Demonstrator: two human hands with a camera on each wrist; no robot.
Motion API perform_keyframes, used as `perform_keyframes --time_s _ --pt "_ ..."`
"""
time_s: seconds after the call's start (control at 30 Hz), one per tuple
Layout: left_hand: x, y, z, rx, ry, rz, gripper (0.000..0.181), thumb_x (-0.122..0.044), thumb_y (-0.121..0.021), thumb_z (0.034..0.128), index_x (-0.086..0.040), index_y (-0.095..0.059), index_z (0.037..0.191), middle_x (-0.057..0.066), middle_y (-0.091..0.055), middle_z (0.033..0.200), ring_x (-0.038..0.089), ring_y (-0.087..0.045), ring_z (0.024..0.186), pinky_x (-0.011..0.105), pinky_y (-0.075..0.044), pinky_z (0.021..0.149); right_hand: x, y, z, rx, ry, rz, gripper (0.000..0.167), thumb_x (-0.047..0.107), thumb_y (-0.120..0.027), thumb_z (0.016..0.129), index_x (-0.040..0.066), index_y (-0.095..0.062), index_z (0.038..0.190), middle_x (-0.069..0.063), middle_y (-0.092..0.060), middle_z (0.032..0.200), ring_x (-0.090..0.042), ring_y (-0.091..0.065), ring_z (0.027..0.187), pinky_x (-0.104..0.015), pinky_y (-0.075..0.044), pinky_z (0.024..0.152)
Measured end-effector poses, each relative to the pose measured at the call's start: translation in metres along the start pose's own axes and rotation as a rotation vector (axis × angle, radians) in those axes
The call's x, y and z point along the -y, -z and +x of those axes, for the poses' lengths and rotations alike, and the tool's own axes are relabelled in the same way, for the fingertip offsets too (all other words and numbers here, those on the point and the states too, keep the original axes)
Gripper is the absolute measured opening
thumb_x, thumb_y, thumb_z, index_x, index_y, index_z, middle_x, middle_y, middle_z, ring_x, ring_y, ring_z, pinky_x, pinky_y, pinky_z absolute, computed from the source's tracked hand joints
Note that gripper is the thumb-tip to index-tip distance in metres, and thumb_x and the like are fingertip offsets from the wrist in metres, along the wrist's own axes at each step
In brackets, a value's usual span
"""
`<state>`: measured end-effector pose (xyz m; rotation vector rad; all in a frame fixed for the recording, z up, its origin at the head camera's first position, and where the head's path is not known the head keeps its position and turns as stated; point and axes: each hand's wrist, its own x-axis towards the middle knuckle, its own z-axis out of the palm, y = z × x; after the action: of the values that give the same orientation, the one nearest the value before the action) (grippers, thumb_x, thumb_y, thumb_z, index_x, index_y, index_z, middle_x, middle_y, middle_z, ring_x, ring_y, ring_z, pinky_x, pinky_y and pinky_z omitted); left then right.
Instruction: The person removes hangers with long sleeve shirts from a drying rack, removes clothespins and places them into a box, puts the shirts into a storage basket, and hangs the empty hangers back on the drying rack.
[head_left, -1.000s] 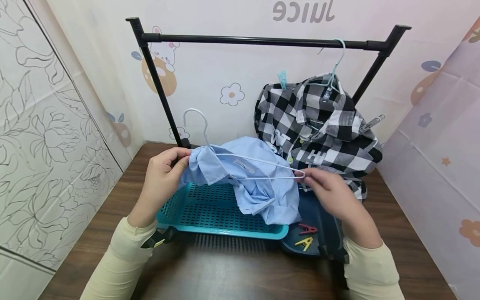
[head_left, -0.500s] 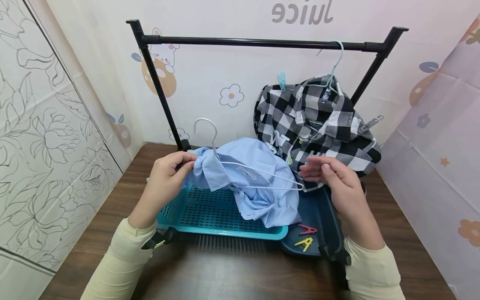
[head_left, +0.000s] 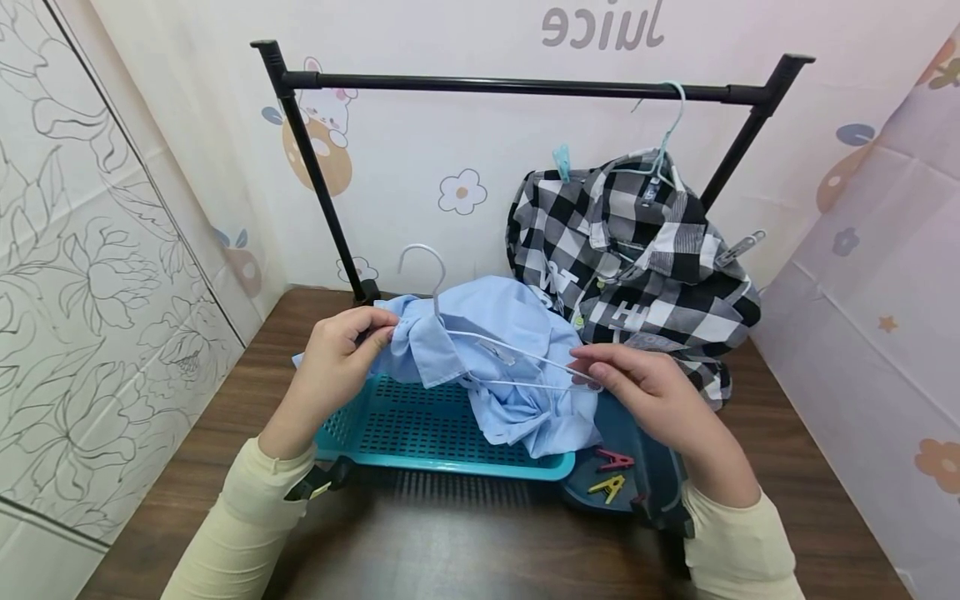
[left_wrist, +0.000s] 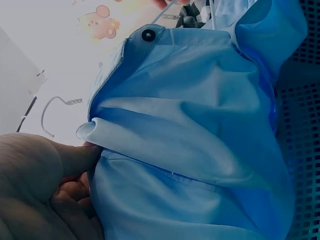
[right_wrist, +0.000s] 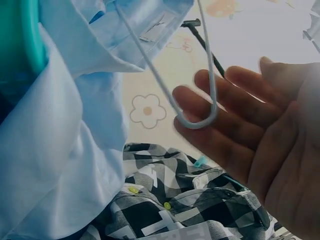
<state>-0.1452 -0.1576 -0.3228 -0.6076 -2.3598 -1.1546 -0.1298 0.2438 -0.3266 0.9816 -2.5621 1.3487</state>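
Observation:
A light blue shirt (head_left: 536, 417) lies bunched over a teal basket (head_left: 450, 467). Its collar and a white label show, and a dark button (left_wrist: 148, 35) is visible in the left wrist view. My left hand (head_left: 330, 367) pinches the shirt near the shoulder, left of the collar. A white wire hanger (head_left: 442, 271) has its hook standing up beside the collar and its left end hidden in the cloth. The hanger's rounded right end (right_wrist: 195, 125) is outside the shirt. Straight, spread fingers of my right hand (head_left: 645, 387) touch that end without gripping it.
A black rack (head_left: 487, 84) stands behind, with a black-and-white plaid shirt (head_left: 555, 217) on a pale blue hanger. A blue clothespin (head_left: 562, 162) and a grey one (head_left: 742, 247) clip it. Red (head_left: 615, 459) and yellow clothespins (head_left: 609, 488) lie in a dark tray (head_left: 581, 497).
My right hand let go of the hanger's right end, opened above it, then came down against it. The hanger and its hook shifted right and lower. My left hand keeps its pinch.

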Motion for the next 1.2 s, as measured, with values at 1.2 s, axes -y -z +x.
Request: perform_keyframes --time_s 1.2 --pt "0.002 -0.003 0.001 0.097 0.05 -0.016 0.013 -0.005 -0.07 0.0968 -0.005 -0.075 0.109 0.006 -0.075 0.103 0.016 -0.066 0.088 0.015 -0.054 0.077 -0.002 -0.015 0.005 -0.235 0.096 -0.036 0.02 -0.009 -0.064 0.096 0.004 -0.073 0.109 -0.008 -0.078 0.101 -0.014 -0.076 0.085 -0.024 -0.06 0.073"
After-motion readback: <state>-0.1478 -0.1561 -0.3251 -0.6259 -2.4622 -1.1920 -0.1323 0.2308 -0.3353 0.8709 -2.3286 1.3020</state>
